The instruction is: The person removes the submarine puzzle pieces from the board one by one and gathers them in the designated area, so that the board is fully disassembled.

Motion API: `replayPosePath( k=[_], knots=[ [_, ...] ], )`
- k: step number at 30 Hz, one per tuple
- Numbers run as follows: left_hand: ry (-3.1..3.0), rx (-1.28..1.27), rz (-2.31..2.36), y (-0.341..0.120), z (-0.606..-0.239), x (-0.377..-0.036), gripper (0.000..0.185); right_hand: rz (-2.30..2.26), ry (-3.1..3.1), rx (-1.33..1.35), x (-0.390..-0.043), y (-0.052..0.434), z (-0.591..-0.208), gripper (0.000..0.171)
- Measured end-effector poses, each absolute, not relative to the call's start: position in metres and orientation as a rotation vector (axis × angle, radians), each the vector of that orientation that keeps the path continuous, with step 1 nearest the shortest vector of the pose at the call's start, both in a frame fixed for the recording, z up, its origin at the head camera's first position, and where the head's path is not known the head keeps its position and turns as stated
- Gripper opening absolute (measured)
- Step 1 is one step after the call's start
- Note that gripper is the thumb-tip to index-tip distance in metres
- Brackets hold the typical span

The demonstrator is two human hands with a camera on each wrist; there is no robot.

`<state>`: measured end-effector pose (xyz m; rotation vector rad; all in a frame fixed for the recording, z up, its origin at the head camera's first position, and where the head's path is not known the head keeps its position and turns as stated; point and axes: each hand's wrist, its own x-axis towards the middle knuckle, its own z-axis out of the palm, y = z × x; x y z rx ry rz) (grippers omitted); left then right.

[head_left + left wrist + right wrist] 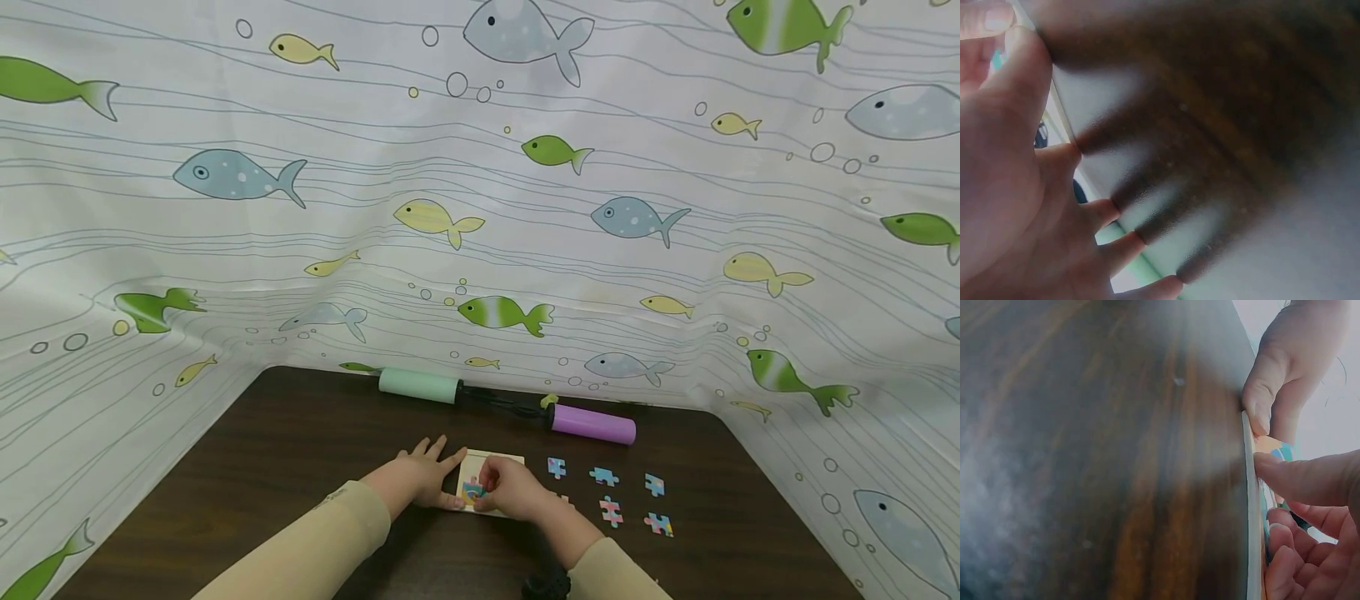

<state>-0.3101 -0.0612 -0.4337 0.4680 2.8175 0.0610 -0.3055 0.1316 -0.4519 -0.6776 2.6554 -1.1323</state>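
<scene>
Puzzle board (491,483) mostly hidden under right hand (513,490); piece (474,492) beneath fingers barely shows. Loose pieces (604,477) at 3 o'clock: print too small. Left-wrist view blurred.

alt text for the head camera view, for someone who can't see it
A person's right hand presses a colourful puzzle piece onto a pale puzzle board on a dark wooden table, while the left hand rests flat beside it. Loose puzzle pieces lie to the right, with fish-print fabric behind.

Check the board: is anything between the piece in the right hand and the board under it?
Nothing visible. The right hand holds the piece right over the board; the left hand only steadies its left edge.
</scene>
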Motion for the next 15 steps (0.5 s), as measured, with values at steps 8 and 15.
replayPosePath(
  k=[8,15],
  knots=[
    [2.819,0.473,0.028,-0.0621,-0.4374,-0.311,0.088,-1.183,2.665,-0.651,-0.305,0.1322,-0.4522,0.02],
    [2.818,0.459,0.034,-0.0612,-0.4328,-0.3096,0.087,-1.427,2.456,-0.498,-0.3082,0.1399,-0.4484,0.02]
  ],
)
